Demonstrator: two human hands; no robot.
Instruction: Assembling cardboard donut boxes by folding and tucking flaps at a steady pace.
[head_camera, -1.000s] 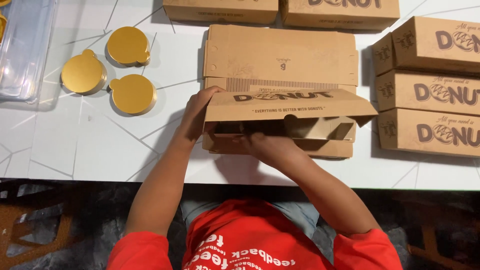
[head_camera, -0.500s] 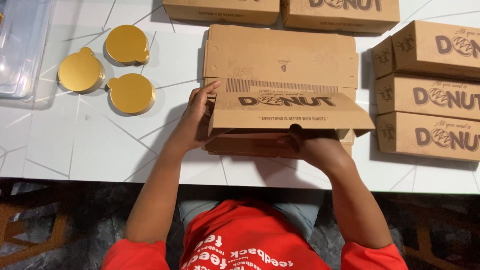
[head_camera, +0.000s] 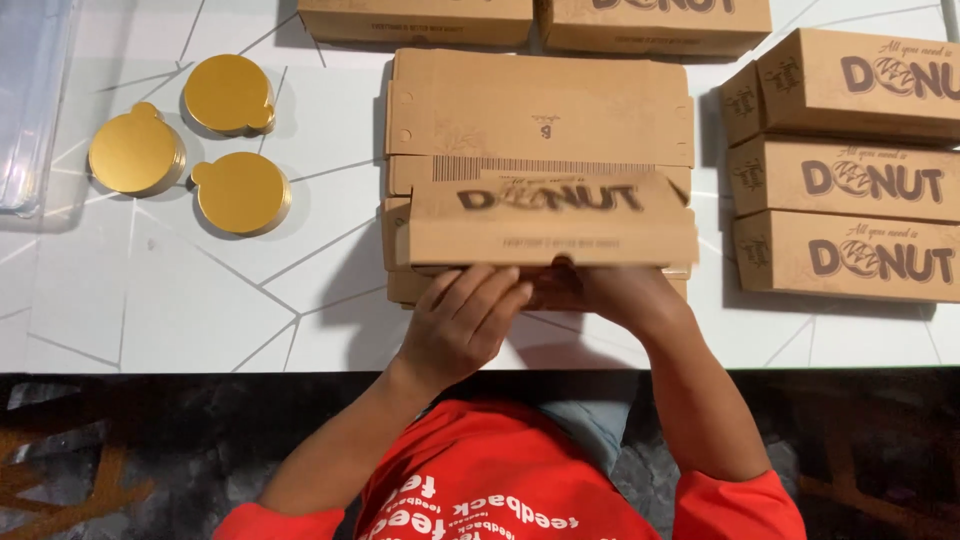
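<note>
Left hand: the left hand (head_camera: 462, 325) sits at the near edge of the brown cardboard box (head_camera: 545, 225), fingers (head_camera: 480, 290) held side by side and curled forward, tips pressed against the box's front under the lid flap

Right hand: the right hand (head_camera: 620, 298) is tucked under the same front edge, just beside the left; its fingertips are hidden by the flap, so I cannot tell whether they are spread or pinching

Box in hand: half folded, lying on the white table (head_camera: 180, 300) straight in front of the person, lid flap tilted toward the hands and slightly blurred, back panel flat on the table behind it

Finished boxes: 3 closed boxes (head_camera: 850, 170) are lined up to the right, touching one another, and 2 more boxes (head_camera: 530, 20) stand along the far edge

Gold discs: 3 round gold boards (head_camera: 190, 150) lie to the left, well apart from the hands

Plastic tray: a clear tray (head_camera: 30, 100) rests at the far left edge

Sleeves: red sleeves (head_camera: 740, 505) and a red shirt show at the bottom of the view
</note>
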